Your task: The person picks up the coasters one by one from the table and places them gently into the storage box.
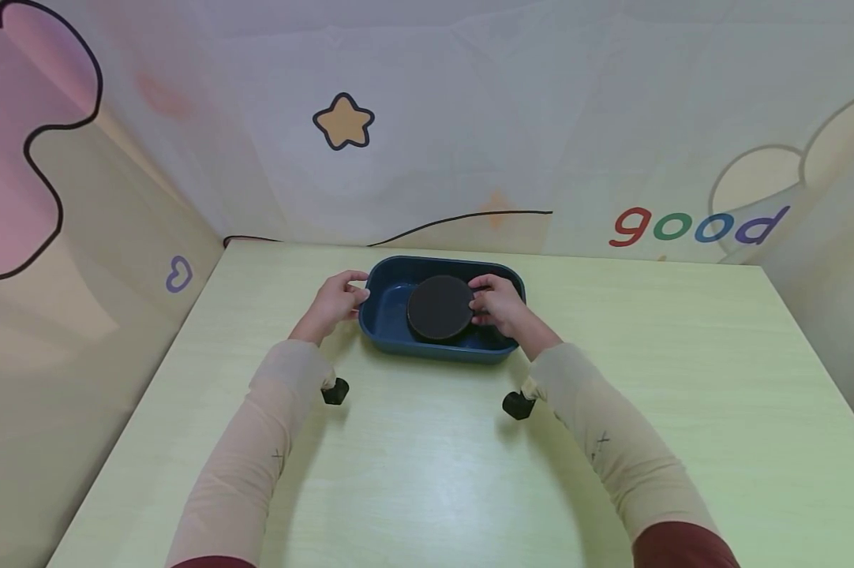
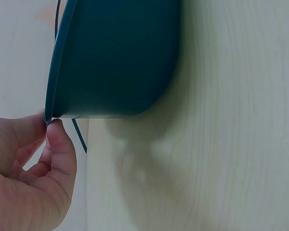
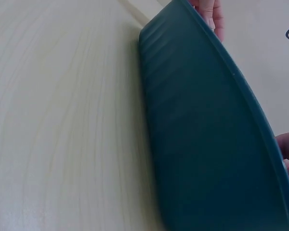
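Observation:
A dark blue, round-cornered rectangular basin (image 1: 434, 353) lies at the back of the table. Its left end rim is pinched between thumb and fingers of my left hand (image 1: 337, 302), which the left wrist view shows close up (image 2: 36, 168). Inside the basin is a flat round black disc (image 1: 439, 308), right of the middle. My right hand (image 1: 500, 305) reaches over the basin's right end and holds the disc by its right edge. In the right wrist view the basin wall (image 3: 207, 125) hides the disc and most of that hand.
The pale wooden table (image 1: 427, 457) runs up to a printed cloth backdrop (image 1: 455, 118) just behind the basin. More cloth hangs at the left and right. A small black wrist device (image 1: 335, 391) sits under the left sleeve, and another (image 1: 518, 405) under the right.

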{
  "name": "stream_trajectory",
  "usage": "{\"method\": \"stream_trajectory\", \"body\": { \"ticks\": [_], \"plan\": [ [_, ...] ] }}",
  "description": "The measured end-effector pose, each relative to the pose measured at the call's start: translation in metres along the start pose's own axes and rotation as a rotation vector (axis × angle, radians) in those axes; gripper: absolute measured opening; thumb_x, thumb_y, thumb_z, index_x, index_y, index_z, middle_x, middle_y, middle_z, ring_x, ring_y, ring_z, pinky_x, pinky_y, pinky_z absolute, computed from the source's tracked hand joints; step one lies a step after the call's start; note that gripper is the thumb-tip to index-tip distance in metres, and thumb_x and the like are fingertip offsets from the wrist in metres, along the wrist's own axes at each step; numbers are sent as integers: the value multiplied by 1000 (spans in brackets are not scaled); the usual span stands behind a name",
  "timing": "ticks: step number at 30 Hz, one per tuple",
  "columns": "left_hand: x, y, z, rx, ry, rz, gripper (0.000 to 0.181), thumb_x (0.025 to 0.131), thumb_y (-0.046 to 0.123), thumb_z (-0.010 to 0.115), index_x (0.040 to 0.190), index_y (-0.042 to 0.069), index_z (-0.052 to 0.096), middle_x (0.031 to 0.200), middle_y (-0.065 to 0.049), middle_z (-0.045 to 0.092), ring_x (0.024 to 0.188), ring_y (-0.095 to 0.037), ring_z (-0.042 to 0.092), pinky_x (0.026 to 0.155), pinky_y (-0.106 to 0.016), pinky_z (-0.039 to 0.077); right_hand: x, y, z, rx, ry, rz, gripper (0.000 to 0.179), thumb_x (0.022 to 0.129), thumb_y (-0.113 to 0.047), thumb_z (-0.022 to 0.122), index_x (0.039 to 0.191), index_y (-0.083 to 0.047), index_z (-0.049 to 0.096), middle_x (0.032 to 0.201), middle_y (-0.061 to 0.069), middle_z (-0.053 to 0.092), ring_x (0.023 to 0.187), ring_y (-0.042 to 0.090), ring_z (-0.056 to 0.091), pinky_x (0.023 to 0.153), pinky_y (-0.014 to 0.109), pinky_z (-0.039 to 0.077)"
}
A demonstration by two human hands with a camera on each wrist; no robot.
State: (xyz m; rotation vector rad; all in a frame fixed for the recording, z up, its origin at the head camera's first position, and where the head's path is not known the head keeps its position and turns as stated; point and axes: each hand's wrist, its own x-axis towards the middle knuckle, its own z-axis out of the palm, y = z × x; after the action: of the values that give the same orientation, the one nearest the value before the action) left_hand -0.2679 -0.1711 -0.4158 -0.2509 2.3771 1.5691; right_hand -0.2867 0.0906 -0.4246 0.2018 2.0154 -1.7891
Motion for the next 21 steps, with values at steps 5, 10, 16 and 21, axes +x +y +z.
{"method": "stream_trajectory", "body": {
  "ticks": [5, 10, 16, 21],
  "plan": [
    [1, -1, 0, 2, -1, 2, 37, 92, 11, 46, 128, 11, 41, 94, -7, 47, 84, -23, 53, 62, -19, 45, 5, 3, 2, -33, 50, 7, 38, 83, 8, 45, 120, 1, 43, 78, 4, 42, 54, 10, 46, 48, 21, 46],
    [3, -3, 0, -29, -7, 26, 37, 91, 10, 47, 128, 9, 42, 90, -6, 48, 76, -17, 55, 59, -19, 45, 9, 6, 5, -134, 104, 0, 37, 82, 7, 45, 117, 0, 47, 88, 8, 47, 54, 11, 46, 48, 21, 45],
    [4, -5, 0, -36, -7, 37, 37, 91, 10, 47, 128, 9, 42, 88, -5, 47, 69, -12, 54, 58, -19, 46, 11, 8, 7, -271, 158, -23, 32, 82, 5, 46, 113, -2, 51, 100, 12, 51, 56, 13, 47, 48, 20, 45],
    [4, -5, -1, -33, -8, 24, 37, 91, 10, 47, 128, 9, 42, 88, -4, 47, 71, -13, 54, 59, -19, 45, 10, 9, 8, -383, 185, -56, 30, 82, 2, 46, 111, -3, 52, 95, 11, 51, 57, 15, 47, 49, 20, 44]
  ]
}}
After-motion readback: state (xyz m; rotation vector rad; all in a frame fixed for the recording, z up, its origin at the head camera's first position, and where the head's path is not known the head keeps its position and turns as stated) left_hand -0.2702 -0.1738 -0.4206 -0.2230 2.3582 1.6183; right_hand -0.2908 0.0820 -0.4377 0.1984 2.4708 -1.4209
